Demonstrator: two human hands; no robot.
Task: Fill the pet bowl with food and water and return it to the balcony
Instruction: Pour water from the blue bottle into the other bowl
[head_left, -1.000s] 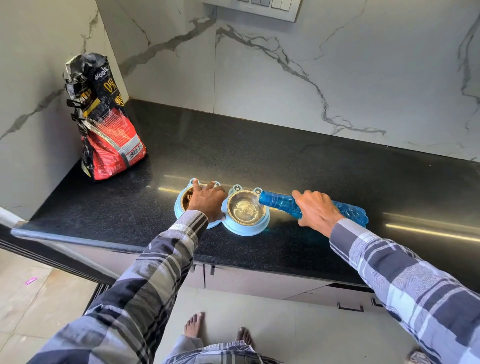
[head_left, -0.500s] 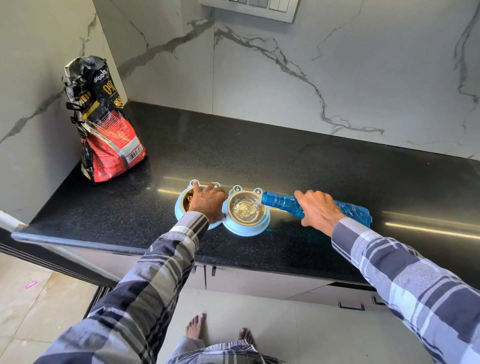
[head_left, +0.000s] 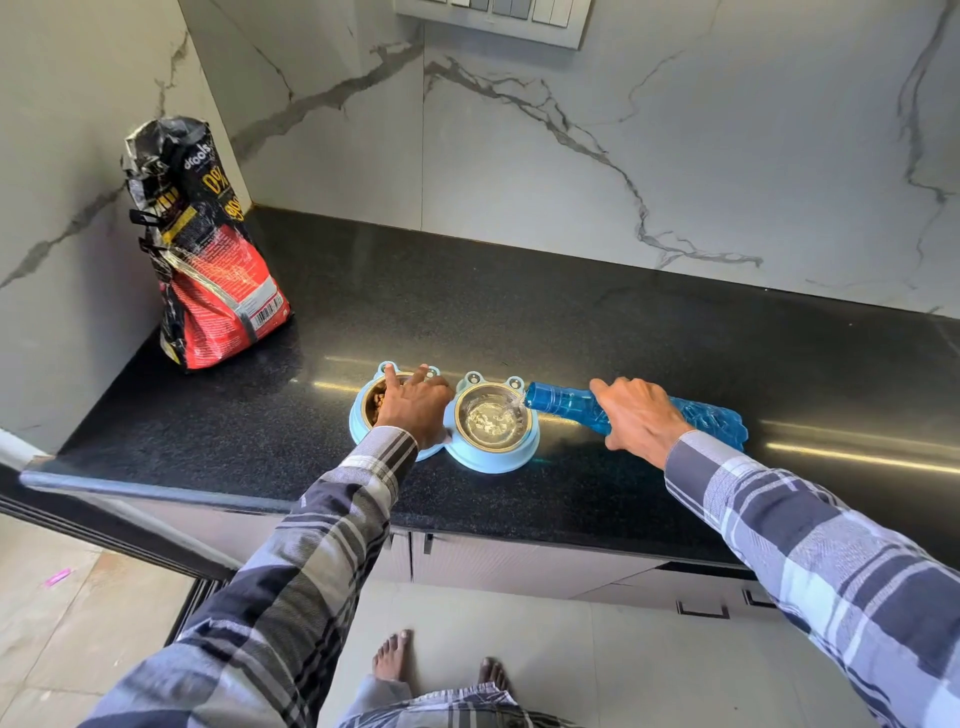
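A light-blue double pet bowl (head_left: 496, 463) sits on the black countertop (head_left: 571, 322) near its front edge. Its left steel cup holds brown kibble (head_left: 377, 402) and is partly covered by my left hand (head_left: 415, 410), which rests on the bowl and grips its rim. My right hand (head_left: 641, 418) holds a blue plastic water bottle (head_left: 566, 402) tipped sideways, its mouth at the right cup's rim. Water streams into the right steel cup (head_left: 491, 421), which is partly filled.
A red and black pet food bag (head_left: 208, 260) stands at the counter's back left corner against the marble wall. A switch panel (head_left: 493, 15) is on the wall above. Cabinet fronts (head_left: 519, 561) lie below the counter, and bare feet stand on the tiled floor.
Water has gone on flowing from the bottle into the right cup and the level has risen. Both hands and the bowl have stayed almost still.
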